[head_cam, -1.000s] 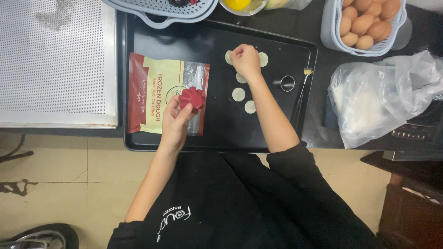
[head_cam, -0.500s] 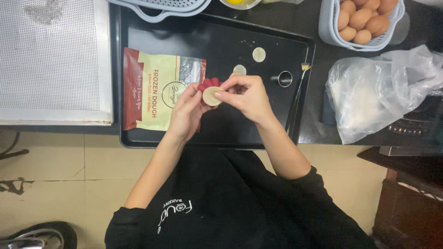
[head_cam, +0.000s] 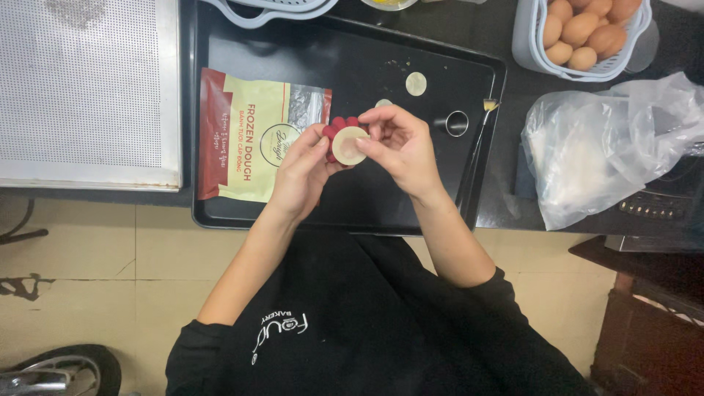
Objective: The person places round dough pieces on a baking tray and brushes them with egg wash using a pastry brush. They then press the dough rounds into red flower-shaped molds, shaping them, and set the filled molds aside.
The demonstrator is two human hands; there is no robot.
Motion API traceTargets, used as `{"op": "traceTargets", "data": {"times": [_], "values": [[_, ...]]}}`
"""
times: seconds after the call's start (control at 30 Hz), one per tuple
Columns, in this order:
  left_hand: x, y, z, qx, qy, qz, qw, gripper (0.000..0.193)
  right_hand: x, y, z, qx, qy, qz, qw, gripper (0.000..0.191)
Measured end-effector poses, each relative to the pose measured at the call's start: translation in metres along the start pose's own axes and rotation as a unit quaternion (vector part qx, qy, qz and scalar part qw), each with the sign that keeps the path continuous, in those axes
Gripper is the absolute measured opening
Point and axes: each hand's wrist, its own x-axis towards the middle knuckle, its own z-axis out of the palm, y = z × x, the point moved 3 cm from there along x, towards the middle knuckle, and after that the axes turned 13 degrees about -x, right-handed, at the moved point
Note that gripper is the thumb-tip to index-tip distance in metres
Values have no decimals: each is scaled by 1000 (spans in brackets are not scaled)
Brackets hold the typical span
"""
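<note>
Over the black tray (head_cam: 242, 213), the left hand (head_cam: 301, 176) holds a small red mold (head_cam: 339, 128) with its fingers curled around it. The right hand (head_cam: 400, 147) pinches a round dough circle (head_cam: 349, 145) and presses it on the mold. Behind the hands, 2 more dough circles (head_cam: 416, 83) lie on the tray, with a dough bag (head_cam: 253, 139) to the left and a metal ring cutter (head_cam: 456, 123) to the right.

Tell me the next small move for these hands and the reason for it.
Probably press the dough disc down into the red fluted mould. The left hand holds the mould from below, the right hand pinches the disc's edge, and the disc lies flat across the mould's top, not yet pushed in.
</note>
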Motion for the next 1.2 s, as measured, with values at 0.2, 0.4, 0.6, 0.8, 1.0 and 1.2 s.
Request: {"op": "traceTargets", "data": {"times": [0.2,0.4,0.6,0.8,1.0,1.2], "values": [[-2,1,4,5,-6,-4,1000,27,-2,-1,1,-8,0,-4,1000,27],[-2,1,6,0,-4,-8,1000,25,-4,2,-1,9,-2,5,1000,28],[-3,1,8,5,-11,-8,1000,23,-3,-4,3,19,16,-32,999,22],[-4,2,12,3,-14,-15,1000,23,-3,-6,5,31,-14,-34,999,20],[-5,3,14,26,13,11,1000,21,-5,0,4,58,-29,-30,997,25],[-3,0,15,56,54,42,996,23,-8,4,6,56,-40,-26,997,30]]}}
